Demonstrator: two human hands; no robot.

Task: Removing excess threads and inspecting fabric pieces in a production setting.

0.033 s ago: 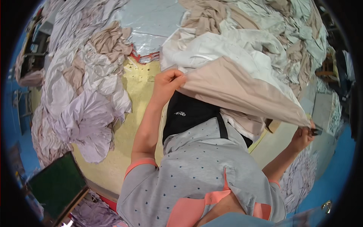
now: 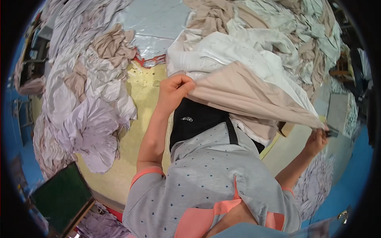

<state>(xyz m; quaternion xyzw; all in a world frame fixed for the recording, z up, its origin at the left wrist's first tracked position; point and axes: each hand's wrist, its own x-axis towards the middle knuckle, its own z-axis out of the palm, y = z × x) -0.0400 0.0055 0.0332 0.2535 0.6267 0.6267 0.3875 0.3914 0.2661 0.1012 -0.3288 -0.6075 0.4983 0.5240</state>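
A beige cloth (image 2: 248, 91) stretches across in front of me, pulled out between both hands. At its left end, my left hand (image 2: 173, 91) pinches the edge between thumb and fingers. Far to the right, my right hand (image 2: 316, 141) is closed on the opposite corner. A small dark pointed tool (image 2: 332, 132) sticks out past those right fingers; its grip is hidden, and it looks like thread snips. White fabric (image 2: 242, 49) lies bunched just beyond the beige cloth. Under the stretched edge shows a black apron (image 2: 198, 117) at my waist, with more beige and white cloth beside it.
Heaped white, lilac and beige cloth (image 2: 93, 125) covers the left side of the yellow surface (image 2: 146, 89). Another large heap (image 2: 313, 39) rises at the far right. A grey plastic sheet (image 2: 151, 29) lies between them. At lower left stands a dark green board (image 2: 61, 196).
The beige cloth has shifted slightly and shows more creases along its length. My right hand has turned a little with the tool. Both hands keep their hold.
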